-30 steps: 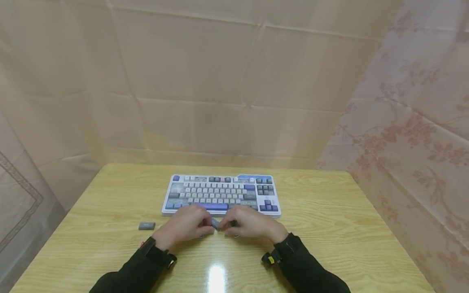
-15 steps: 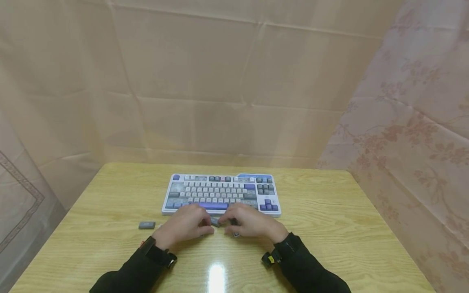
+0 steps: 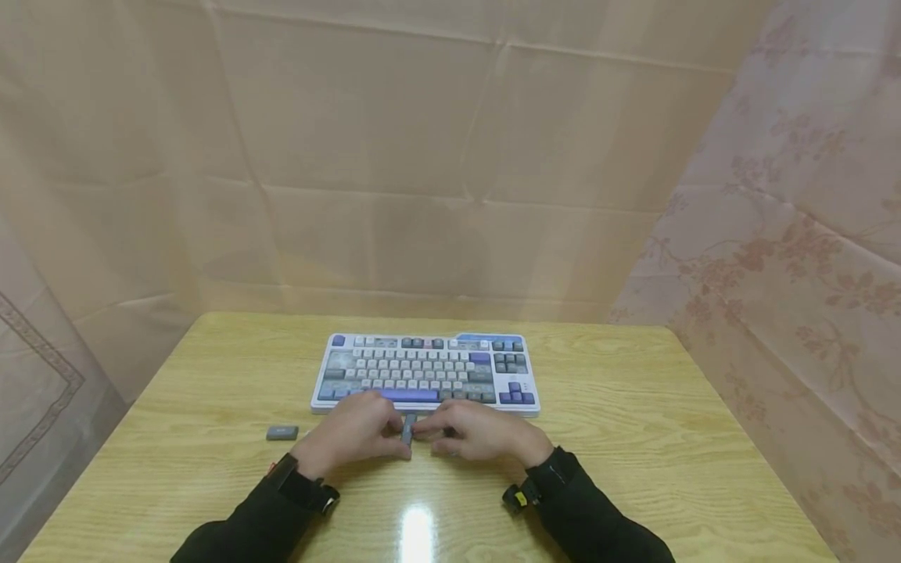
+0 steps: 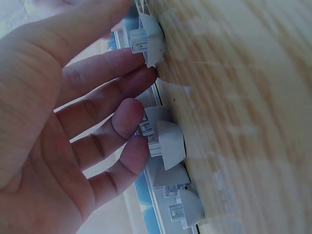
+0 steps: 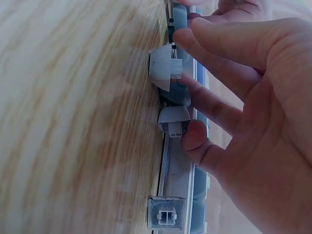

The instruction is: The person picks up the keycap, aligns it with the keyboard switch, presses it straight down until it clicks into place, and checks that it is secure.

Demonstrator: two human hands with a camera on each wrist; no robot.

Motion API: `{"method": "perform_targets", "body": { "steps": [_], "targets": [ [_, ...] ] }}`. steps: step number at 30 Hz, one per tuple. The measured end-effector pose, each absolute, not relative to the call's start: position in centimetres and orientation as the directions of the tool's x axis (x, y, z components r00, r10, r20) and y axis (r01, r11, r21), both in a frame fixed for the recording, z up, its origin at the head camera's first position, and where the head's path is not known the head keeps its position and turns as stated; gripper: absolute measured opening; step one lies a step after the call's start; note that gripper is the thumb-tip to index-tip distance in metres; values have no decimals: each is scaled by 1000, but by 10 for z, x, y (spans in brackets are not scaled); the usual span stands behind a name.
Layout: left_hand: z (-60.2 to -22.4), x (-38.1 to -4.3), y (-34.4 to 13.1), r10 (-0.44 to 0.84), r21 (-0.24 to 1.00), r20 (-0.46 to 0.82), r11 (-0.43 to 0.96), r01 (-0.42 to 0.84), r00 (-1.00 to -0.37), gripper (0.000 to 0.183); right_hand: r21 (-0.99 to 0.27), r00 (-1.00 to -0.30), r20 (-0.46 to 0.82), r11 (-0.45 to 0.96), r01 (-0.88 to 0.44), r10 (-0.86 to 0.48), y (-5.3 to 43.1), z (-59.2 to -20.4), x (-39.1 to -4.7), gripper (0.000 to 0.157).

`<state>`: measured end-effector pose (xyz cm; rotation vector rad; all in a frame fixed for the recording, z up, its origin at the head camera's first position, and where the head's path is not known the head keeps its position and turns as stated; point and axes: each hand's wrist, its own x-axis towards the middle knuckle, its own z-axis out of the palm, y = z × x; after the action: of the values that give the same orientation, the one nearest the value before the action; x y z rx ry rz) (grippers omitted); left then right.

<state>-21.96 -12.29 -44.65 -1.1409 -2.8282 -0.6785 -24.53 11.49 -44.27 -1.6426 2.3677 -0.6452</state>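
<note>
A long grey-blue keycap (image 3: 408, 430) lies on the table between both hands, nearly end-on to the keyboard (image 3: 422, 375). My left hand (image 3: 355, 428) is at its left side, thumb tip by its near end. From the right, my right hand (image 3: 482, 430) reaches the same keycap with the index fingertip. In the left wrist view, loose pale keycaps (image 4: 171, 146) lie on their sides by the relaxed fingers. More loose keycaps (image 5: 160, 68) are by the right fingers in the right wrist view, and the grey-blue keycap (image 5: 180, 17) is at the top. Exact finger contact is partly hidden.
Left of my left hand, another long grey keycap (image 3: 282, 432) lies on the wooden table (image 3: 619, 453). The keyboard stands just beyond both hands. A beige cloth (image 3: 422, 156) hangs behind the table, with a patterned cloth (image 3: 795, 234) on the right.
The grey-blue keycap between the hands has turned from slanting to nearly end-on to the keyboard. The right index finger has shifted slightly left; the left thumb has come slightly nearer the table's front.
</note>
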Motion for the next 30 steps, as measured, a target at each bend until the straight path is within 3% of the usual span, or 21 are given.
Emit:
{"method": "perform_targets", "body": {
  "steps": [14,23,30],
  "targets": [
    [-449,-220,-123,649,360,193,651,669,-736,23,-476,-347,69,275,-835,-935,115,-445,-246,41],
    [-451,-221,-123,656,335,209,649,683,-726,9,-483,-518,166,389,-785,-839,114,-439,-249,23],
    [-451,-223,-123,659,331,202,651,683,-725,8,-409,-502,179,400,-820,-846,114,-436,-247,27]
  ]
}}
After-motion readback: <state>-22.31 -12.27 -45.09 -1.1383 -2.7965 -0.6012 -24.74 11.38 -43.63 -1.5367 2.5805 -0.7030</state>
